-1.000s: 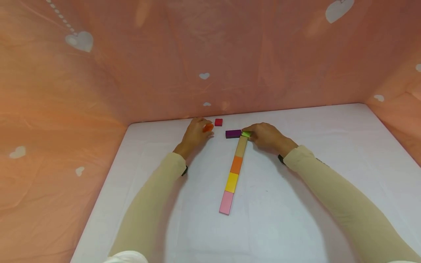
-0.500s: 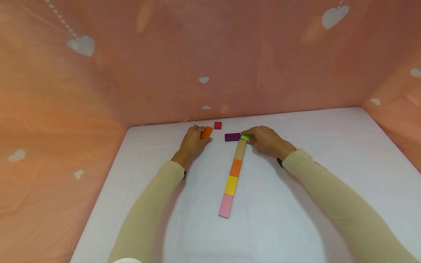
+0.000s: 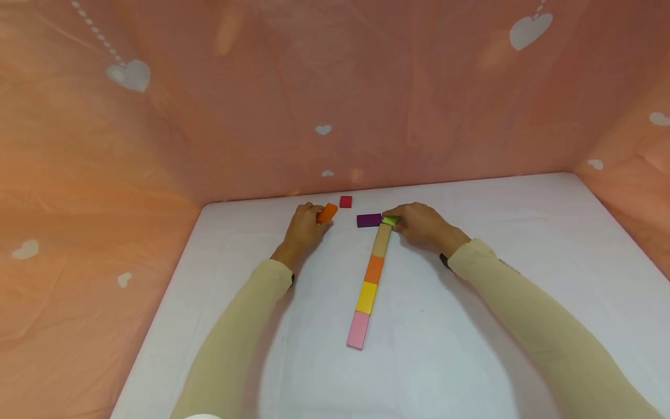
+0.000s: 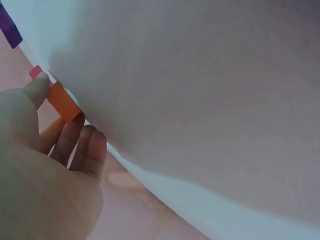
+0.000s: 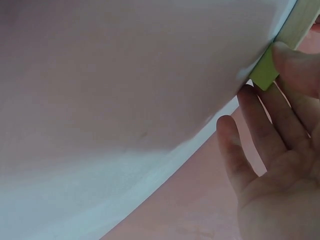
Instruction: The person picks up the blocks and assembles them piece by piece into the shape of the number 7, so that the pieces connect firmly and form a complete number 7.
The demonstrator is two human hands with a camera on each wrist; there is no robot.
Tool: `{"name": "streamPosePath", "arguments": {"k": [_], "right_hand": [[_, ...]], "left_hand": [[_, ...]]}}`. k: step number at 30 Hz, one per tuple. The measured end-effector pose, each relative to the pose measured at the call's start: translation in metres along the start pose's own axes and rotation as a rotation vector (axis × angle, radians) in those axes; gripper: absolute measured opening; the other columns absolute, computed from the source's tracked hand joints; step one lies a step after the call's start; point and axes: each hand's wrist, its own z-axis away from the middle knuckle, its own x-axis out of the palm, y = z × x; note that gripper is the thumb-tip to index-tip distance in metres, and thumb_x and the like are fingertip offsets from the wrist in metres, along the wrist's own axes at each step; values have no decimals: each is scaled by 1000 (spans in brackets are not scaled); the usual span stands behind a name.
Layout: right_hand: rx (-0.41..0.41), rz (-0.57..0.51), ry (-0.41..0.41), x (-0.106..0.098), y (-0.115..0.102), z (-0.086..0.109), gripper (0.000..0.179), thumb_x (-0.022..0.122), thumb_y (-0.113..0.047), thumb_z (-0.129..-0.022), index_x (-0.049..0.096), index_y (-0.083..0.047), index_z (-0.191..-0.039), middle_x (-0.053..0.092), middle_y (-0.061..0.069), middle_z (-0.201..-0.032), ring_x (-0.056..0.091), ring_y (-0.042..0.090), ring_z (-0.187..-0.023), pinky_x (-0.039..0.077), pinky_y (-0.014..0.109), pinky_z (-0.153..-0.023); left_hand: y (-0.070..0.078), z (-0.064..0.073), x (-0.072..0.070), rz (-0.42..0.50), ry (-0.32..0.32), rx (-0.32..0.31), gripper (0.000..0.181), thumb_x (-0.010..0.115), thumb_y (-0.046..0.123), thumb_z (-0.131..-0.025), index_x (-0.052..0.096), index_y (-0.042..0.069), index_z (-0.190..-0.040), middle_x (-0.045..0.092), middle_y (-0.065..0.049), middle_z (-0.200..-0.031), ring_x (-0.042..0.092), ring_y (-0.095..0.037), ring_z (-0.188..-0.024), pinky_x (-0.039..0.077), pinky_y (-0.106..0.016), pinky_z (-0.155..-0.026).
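Note:
My left hand [image 3: 305, 228] pinches an orange block [image 3: 327, 213] between thumb and fingers near the back of the table; the left wrist view shows the same orange block [image 4: 64, 102] tilted at the fingertips. With thumb and fingers my right hand [image 3: 423, 224] grips a lime green block [image 3: 390, 220] at the far end of a row. Touching or nearly touching it, a beige block [image 3: 382, 240] heads the row, followed toward me by an orange, a yellow [image 3: 367, 298] and a pink block [image 3: 358, 330]. A purple block [image 3: 369, 220] lies just left of the green one.
A small red block [image 3: 346, 202] lies behind, near the table's back edge, between the left hand and the purple block. The white-covered table [image 3: 450, 361] is bounded at the back and sides by a peach curtain [image 3: 377, 93] with pale hearts.
My left hand has turned the orange block, so more of it shows, and drawn slightly back from the red block. The right hand keeps its grip on the green block. The view has tilted slightly.

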Motion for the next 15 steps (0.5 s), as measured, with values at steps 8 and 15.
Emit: {"name": "streamPosePath", "arguments": {"k": [8, 15], "right_hand": [[3, 2, -1, 1, 0, 0, 41, 67, -16, -95, 63, -19, -136, 69, 4, -127, 61, 26, -117, 46, 49, -109], [-9, 2, -2, -1, 0, 1, 40, 67, -16, -95, 64, -19, -135, 69, 5, -128, 61, 26, -118, 46, 49, -108]], "left_hand": [[-2, 0, -2, -21, -7, 39, 36, 63, 16, -98, 60, 1, -131, 55, -12, -119, 48, -27, -113, 47, -40, -107], [-1, 0, -5, -16, 5, 64, 34, 58, 11, -100, 57, 3, -133, 55, -11, -125, 46, -28, -119, 45, -40, -110]]}}
